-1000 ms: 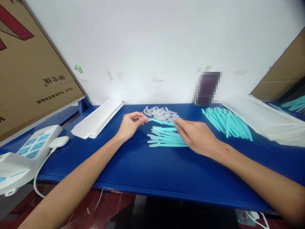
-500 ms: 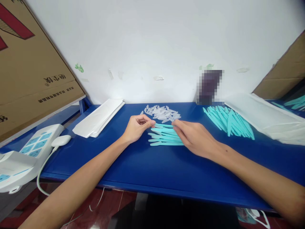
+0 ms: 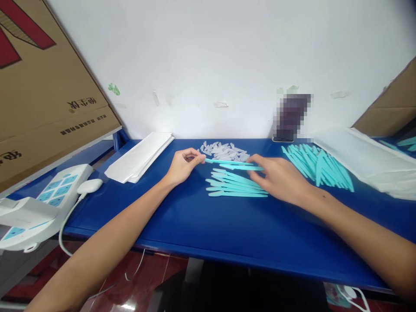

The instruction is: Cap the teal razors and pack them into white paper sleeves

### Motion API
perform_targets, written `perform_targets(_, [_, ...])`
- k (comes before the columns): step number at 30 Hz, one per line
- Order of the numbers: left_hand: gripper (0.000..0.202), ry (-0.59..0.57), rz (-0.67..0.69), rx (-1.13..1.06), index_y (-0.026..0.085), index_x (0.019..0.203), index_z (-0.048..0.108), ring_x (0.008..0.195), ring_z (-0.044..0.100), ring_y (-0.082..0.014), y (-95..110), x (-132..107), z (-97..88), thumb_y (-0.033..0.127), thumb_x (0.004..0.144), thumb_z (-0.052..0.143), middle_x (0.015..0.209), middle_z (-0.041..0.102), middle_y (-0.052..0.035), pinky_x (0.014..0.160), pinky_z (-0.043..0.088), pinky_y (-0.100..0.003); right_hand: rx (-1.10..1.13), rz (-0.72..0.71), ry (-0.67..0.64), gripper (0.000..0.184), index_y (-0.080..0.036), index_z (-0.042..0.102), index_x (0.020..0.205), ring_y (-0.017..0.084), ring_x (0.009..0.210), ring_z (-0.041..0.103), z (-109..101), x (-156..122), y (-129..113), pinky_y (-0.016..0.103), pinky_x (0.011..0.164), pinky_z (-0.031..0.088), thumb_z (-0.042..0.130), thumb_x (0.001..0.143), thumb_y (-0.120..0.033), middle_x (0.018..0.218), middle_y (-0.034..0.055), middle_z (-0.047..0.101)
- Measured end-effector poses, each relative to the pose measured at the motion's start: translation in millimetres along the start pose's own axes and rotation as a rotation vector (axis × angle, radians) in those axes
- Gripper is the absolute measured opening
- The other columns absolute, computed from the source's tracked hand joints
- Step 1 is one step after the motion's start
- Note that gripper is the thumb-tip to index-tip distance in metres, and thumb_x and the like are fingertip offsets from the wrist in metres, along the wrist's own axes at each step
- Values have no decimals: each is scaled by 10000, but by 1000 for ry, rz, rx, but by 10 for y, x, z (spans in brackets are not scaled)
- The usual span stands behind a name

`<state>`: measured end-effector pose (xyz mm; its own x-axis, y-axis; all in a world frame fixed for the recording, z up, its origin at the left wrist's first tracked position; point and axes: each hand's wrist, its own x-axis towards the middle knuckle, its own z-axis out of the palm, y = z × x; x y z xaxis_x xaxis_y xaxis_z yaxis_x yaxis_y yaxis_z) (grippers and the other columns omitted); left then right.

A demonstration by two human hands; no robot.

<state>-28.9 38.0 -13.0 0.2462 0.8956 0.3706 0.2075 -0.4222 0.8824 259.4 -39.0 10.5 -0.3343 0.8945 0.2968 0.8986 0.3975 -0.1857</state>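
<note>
My left hand [image 3: 184,166] pinches the tip of a slim turquoise eyebrow razor [image 3: 227,161], which lies level and points right. That razor's far end reaches the fingertips of my right hand [image 3: 276,175]. A second turquoise razor [image 3: 237,167] runs just below it, its right end between my right thumb and fingers. Under both hands, several razors [image 3: 237,187] lie side by side in a loose fan on the blue table [image 3: 201,229]. Behind them is a heap of small translucent caps [image 3: 224,151]. Whether the held razor's tip wears a cap is hidden by my left fingers.
More turquoise razors [image 3: 318,167] are piled at the right, beside a translucent plastic bag [image 3: 367,160]. White folded sheets [image 3: 139,158] lie at the left. A power strip [image 3: 61,195] with a white charger [image 3: 90,186] sits farther left. A blurred dark phone-like object [image 3: 292,117] leans against the wall.
My right hand has moved right, away from my left hand, and now has a second razor in its fingers. The fanned razors show more fully. The view has shifted slightly.
</note>
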Motion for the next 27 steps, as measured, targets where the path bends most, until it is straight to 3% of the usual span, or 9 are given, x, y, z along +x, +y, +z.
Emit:
perform_targets(2, [388, -23, -10, 9, 153, 781, 701, 733, 694, -183, -37, 22, -73, 529, 766, 795, 773, 748, -75, 714, 520, -283, -4, 60, 84, 248, -204, 661, 1067, 224, 646, 646, -29, 13, 31, 311, 581, 370, 483, 915, -284, 737, 37, 714])
perform_targets(7, [344, -275, -33, 180, 165, 814, 736, 614, 588, -140, -39, 1, -140, 504, 781, 787, 691, 683, -36, 588, 432, -257, 64, 115, 269, 235, -198, 672, 1005, 212, 641, 613, -32, 34, 45, 322, 616, 372, 474, 904, -278, 767, 44, 715])
perform_targets(10, [337, -229, 28, 372, 183, 865, 742, 574, 507, -137, -25, -13, -122, 518, 850, 703, 649, 623, -12, 565, 388, -267, 108, 73, 247, 237, -196, 669, 996, 199, 636, 588, 5, 36, 27, 315, 610, 358, 465, 927, -295, 778, 43, 704])
perform_targets(14, [333, -104, 183, 715, 205, 1067, 740, 995, 605, -268, -74, 10, -148, 454, 944, 556, 1088, 727, -96, 915, 466, -415, 142, 52, 175, 219, -194, 651, 965, 177, 598, 536, 39, 28, -8, 306, 589, 327, 462, 945, -301, 738, 29, 664])
perform_targets(16, [425, -147, 157, 829, 231, 1306, 660, 1285, 496, -359, -121, 28, -180, 437, 964, 515, 1406, 613, -119, 1059, 381, -550, 161, 35, 151, 223, -192, 635, 949, 176, 605, 524, 43, 26, -16, 305, 590, 324, 457, 965, -326, 733, 29, 645])
perform_targets(18, [478, -206, 79, 859, 247, 1396, 600, 1397, 412, -402, -167, 46, -211, 444, 973, 498, 1527, 514, -115, 1087, 332, -629, 190, 6, 134, 257, -192, 611, 925, 180, 628, 520, 45, 28, -9, 308, 603, 331, 429, 997, -358, 740, 34, 628])
perform_targets(21, [368, -218, 92, 823, 228, 1211, 727, 1290, 550, -371, -207, 75, -243, 417, 954, 544, 1386, 647, -115, 1063, 401, -565, 179, -40, 130, 314, -197, 593, 895, 201, 727, 536, 47, 35, 25, 332, 686, 352, 382, 1030, -386, 799, 50, 628])
perform_targets(24, [225, -130, 145, 783, 210, 964, 788, 982, 699, -306, -218, 104, -270, 339, 896, 616, 1070, 778, -114, 924, 503, -436, 129, -70, 133, 351, -204, 618, 857, 238, 869, 528, 34, 34, 50, 381, 785, 347, 396, 1029, -415, 908, 73, 636])
perform_targets(27, [190, -73, 123, 789, 203, 938, 776, 808, 715, -260, -223, 113, -301, 258, 861, 611, 898, 784, -87, 805, 527, -366, 216, -89, 135, 341, -201, 617, 821, 220, 835, 522, -5, 19, 27, 362, 754, 368, 428, 1016, -407, 889, 65, 604])
